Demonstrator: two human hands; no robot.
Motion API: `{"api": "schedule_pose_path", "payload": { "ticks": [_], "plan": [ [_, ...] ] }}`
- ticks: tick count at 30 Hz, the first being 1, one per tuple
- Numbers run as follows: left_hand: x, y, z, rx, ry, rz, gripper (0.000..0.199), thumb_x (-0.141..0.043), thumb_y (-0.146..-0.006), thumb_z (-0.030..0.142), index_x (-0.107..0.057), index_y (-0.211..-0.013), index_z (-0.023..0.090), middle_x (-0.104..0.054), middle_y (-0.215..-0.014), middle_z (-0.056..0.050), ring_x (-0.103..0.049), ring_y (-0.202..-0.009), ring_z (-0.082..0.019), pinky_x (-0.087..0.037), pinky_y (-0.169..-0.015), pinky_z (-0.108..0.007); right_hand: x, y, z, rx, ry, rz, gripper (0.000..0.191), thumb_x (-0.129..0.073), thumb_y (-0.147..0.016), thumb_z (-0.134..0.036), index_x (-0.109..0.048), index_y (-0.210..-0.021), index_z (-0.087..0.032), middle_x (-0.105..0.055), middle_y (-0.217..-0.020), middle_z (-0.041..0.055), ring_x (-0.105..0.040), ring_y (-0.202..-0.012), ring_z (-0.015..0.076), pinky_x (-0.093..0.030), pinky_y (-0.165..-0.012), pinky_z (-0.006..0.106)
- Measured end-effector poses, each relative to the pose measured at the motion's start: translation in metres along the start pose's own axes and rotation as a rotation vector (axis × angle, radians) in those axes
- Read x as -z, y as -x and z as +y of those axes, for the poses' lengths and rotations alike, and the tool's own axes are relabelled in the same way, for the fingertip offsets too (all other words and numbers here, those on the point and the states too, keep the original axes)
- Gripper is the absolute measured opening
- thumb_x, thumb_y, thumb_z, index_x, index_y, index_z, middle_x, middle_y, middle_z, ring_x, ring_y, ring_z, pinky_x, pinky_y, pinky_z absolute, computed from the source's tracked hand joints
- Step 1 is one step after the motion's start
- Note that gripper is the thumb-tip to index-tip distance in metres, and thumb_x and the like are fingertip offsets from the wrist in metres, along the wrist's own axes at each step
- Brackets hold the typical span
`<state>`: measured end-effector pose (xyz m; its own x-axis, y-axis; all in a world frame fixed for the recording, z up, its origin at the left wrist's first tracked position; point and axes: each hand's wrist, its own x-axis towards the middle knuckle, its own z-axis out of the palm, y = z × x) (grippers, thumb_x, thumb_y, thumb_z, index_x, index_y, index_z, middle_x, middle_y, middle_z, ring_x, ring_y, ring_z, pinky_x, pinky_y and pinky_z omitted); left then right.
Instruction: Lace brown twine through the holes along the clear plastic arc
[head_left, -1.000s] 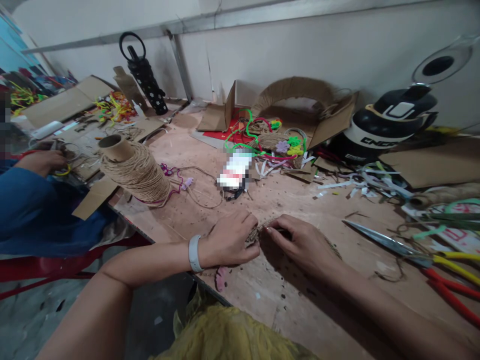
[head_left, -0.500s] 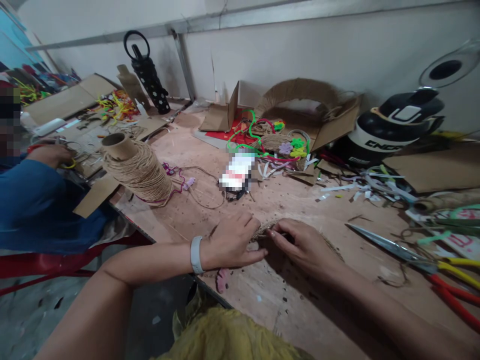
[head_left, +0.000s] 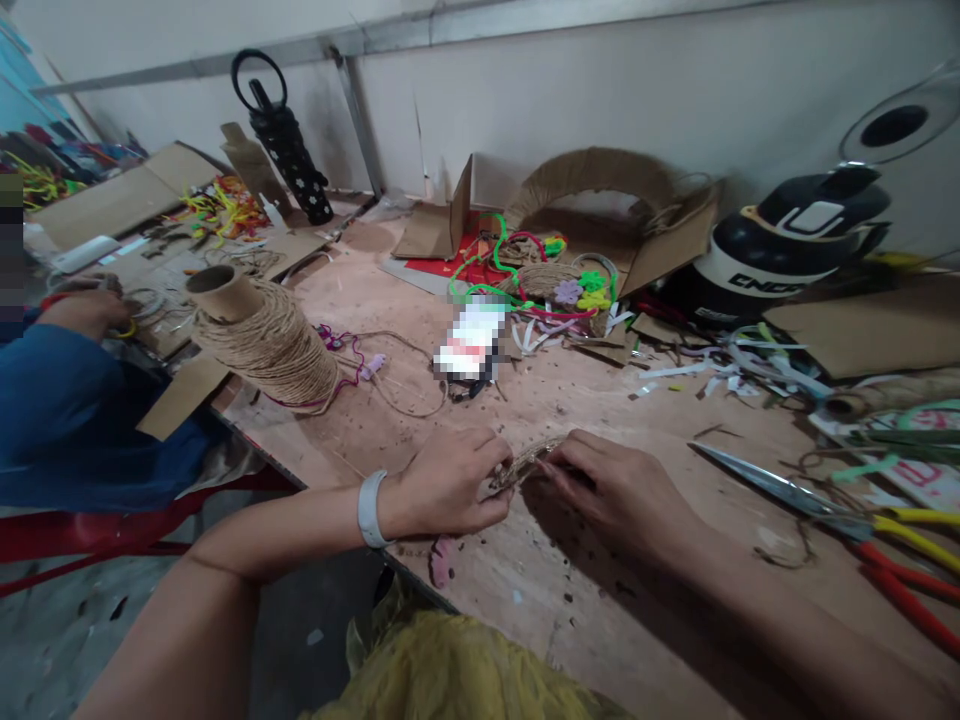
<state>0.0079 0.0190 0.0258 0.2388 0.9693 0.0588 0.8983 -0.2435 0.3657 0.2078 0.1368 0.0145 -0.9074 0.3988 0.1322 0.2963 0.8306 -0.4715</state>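
Observation:
Between my hands is a curved band of brown jute twine (head_left: 531, 461), lifted a little off the wooden table. My left hand (head_left: 450, 485), with a pale strap at the wrist, pinches its left end between thumb and fingers. At the other end, my right hand (head_left: 619, 490) is closed on it with the fingertips pressed together. My right hand hides the rest of the band. A small pink fuzzy piece (head_left: 441, 562) lies by the table edge below my left wrist. Twine from a large jute spool (head_left: 266, 345) trails across the table to the left.
Scissors (head_left: 780, 490) with red and yellow handles lie at right. A phone (head_left: 472, 340) sits ahead, near pipe-cleaner flowers (head_left: 581, 290) and a twine-wrapped arch (head_left: 592, 180). A large jug (head_left: 772, 250) and a black bottle (head_left: 289, 150) stand behind. A co-worker's blue sleeve (head_left: 67, 400) is at left.
The band has turned and risen between my hands, so its arc at right no longer shows. My left hand has shifted slightly left, and my right hand has turned a little. The view has shifted slightly.

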Motion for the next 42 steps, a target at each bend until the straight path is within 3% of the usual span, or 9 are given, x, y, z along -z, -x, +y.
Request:
{"api": "schedule_pose_path", "payload": {
  "ticks": [3,13,30,42],
  "plan": [
    [0.0,-0.001,0.0,0.021,0.031,-0.048,0.016,-0.059,-0.082,0.029,-0.057,-0.093,0.018,-0.063,-0.091,-0.006,-0.059,-0.088,-0.022,-0.044,-0.075,-0.031,-0.004,0.0,-0.001,0.025,0.044,0.024,0.025,-0.044,-0.097,-0.027,-0.063,-0.082,-0.02,-0.066,-0.078,0.0056,-0.063,-0.067,0.0165,-0.046,-0.06,0.026],
    [-0.003,-0.001,-0.002,0.022,0.021,-0.035,0.018,-0.057,-0.081,0.032,-0.055,-0.092,0.018,-0.062,-0.09,-0.007,-0.058,-0.087,-0.023,-0.044,-0.076,-0.033,-0.009,0.0,-0.001,0.086,0.197,0.075,0.028,-0.043,-0.098,-0.026,-0.064,-0.081,-0.017,-0.065,-0.075,0.0053,-0.062,-0.065,0.0161,-0.044,-0.058,0.027],
    [-0.007,-0.003,0.0,0.044,-0.006,-0.024,0.017,-0.051,-0.091,0.034,-0.056,-0.091,0.018,-0.063,-0.087,-0.006,-0.059,-0.083,-0.021,-0.044,-0.072,-0.032,-0.016,0.001,-0.003,0.141,0.282,0.167,0.029,-0.042,-0.099,-0.025,-0.061,-0.077,-0.019,-0.063,-0.071,0.0032,-0.058,-0.063,0.0153,-0.04,-0.058,0.027],
    [-0.008,-0.003,-0.003,0.041,0.067,-0.03,0.011,-0.053,-0.09,0.028,-0.057,-0.091,0.018,-0.064,-0.088,-0.006,-0.06,-0.085,-0.021,-0.044,-0.074,-0.031,-0.017,0.001,-0.001,0.106,0.254,0.141,0.03,-0.043,-0.099,-0.027,-0.064,-0.08,-0.019,-0.065,-0.072,0.0042,-0.058,-0.064,0.0154,-0.039,-0.059,0.027]
  ]
}}
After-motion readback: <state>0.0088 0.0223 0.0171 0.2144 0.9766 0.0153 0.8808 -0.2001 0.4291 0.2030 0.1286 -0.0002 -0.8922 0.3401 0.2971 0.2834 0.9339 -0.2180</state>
